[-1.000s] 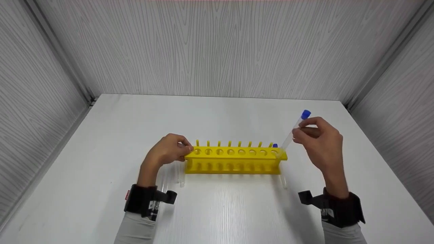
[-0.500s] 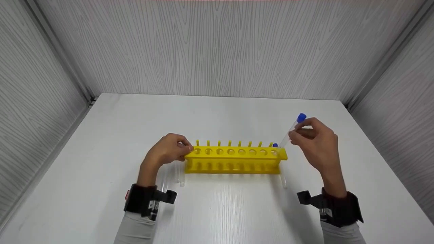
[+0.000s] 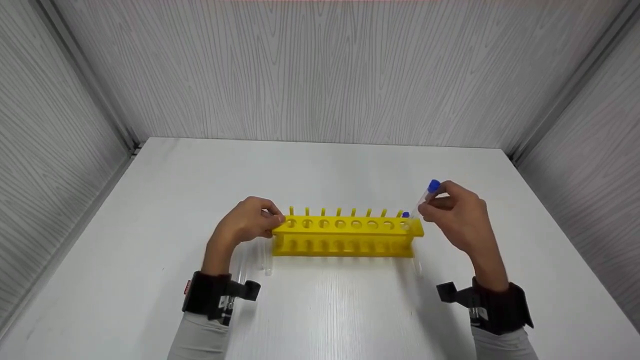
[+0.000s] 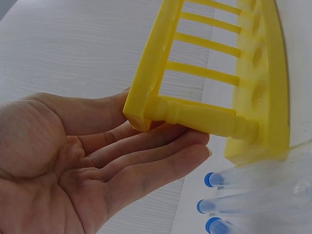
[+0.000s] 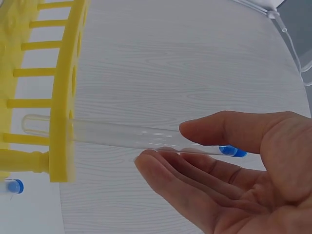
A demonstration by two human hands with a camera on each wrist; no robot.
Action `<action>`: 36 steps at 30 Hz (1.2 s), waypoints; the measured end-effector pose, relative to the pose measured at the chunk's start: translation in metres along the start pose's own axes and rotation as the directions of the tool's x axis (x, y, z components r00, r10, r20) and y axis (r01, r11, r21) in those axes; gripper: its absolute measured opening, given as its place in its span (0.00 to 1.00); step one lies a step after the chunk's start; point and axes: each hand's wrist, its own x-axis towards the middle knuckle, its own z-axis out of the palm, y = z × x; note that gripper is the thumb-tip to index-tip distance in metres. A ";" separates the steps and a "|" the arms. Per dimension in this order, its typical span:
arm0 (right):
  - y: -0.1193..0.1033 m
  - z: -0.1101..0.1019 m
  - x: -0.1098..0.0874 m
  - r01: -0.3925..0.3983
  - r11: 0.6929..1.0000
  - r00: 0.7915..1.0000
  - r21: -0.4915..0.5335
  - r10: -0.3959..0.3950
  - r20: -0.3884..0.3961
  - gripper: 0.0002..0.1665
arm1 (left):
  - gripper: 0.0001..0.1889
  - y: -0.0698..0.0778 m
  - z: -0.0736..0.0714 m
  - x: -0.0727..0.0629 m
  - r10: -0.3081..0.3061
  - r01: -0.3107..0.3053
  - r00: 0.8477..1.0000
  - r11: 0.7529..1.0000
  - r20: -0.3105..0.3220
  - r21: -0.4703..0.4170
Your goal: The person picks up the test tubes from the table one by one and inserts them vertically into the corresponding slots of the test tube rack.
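My left hand grips the left end of a yellow test tube rack, thumb on its top plate. In the left wrist view, the fingers reach under that plate's end, beside the end post. My right hand pinches a clear test tube with a blue cap between thumb and fingers, near the capped end. The right wrist view has the test tube passing through the end hole of the top plate, its rounded tip between the two plates. In the head view it leans to the right.
Three blue-capped test tubes lie beside the rack's left end. Another test tube lies by the right end, its blue cap showing behind the rack. Grey wood-grain walls enclose the white table.
My right hand has moved down and left with the test tube, bringing its blue cap lower and nearer the rack. The left hand and rack have stayed in place.
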 end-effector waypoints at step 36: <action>0.003 0.011 0.004 -0.010 0.998 0.985 -0.063 0.020 0.172 0.14 | 0.15 -0.001 0.000 0.002 0.000 0.000 1.000 1.000 0.009 0.005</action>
